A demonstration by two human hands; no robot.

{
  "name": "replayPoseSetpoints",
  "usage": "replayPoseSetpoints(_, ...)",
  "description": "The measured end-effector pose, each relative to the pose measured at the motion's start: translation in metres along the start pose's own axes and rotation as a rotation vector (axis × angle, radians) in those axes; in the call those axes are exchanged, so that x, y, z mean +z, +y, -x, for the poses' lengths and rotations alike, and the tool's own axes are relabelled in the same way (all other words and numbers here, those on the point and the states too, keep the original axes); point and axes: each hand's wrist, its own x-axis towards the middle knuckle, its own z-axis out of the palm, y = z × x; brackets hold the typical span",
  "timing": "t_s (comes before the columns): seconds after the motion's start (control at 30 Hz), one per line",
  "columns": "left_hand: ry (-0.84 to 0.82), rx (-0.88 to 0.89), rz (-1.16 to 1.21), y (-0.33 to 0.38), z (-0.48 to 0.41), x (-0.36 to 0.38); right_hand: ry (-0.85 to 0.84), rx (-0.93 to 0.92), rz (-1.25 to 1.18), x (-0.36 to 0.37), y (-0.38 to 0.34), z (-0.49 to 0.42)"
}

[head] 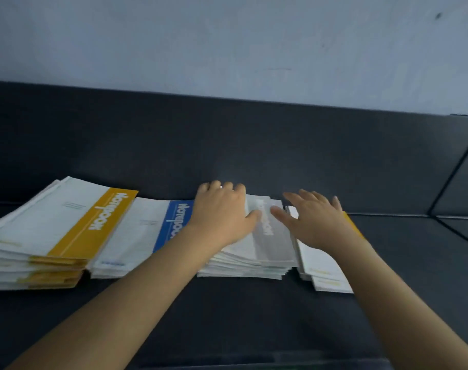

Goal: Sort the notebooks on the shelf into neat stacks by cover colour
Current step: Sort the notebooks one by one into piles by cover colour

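Observation:
Four piles of notebooks lie in a row on a dark surface. At the far left is a tall yellow-banded stack (54, 231). Beside it lies a blue-banded stack (144, 233), partly hidden by my left forearm. In the middle sits a grey-banded stack (267, 241). My left hand (222, 212) lies on its far left part, fingers curled over the back edge, thumb on the cover. My right hand (313, 220) hovers with fingers spread over the gap between the grey stack and a small pile of yellow-banded notebooks (323, 271) on the right; contact is unclear.
The dark grey padded surface (227, 311) extends toward me and to the right, with a dark backrest (254, 145) rising behind the piles. A seam (446, 222) divides the surface at the right. A pale wall is above.

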Motion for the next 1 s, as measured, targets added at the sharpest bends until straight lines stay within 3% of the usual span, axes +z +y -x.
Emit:
replayPoseSetpoints(0.2, -0.113, 0.084, 0.03, 0.106, -0.024, 0.024, -0.029, 0.292, 0.143, 0.01, 0.105, 0.0)
replayPoseSetpoints(0.4, -0.193, 0.087, -0.067, 0.137, -0.03, 0.056, -0.054, 0.436, -0.268, 0.034, 0.135, -0.013)
replayPoseSetpoints(0.6, -0.132, 0.106, -0.045, 0.137, -0.033, 0.063, 0.095, 0.366, -0.407, 0.032, 0.145, -0.017)
replayPoseSetpoints(0.8, -0.17, 0.113, 0.038, 0.14, -0.029, 0.062, 0.248, 0.337, -0.84, 0.033, 0.151, -0.017)
replayPoseSetpoints(1.0, -0.186, -0.014, 0.265, 0.144, -0.03, 0.041, 0.255, 0.348, -1.197, 0.02, 0.149, -0.01)
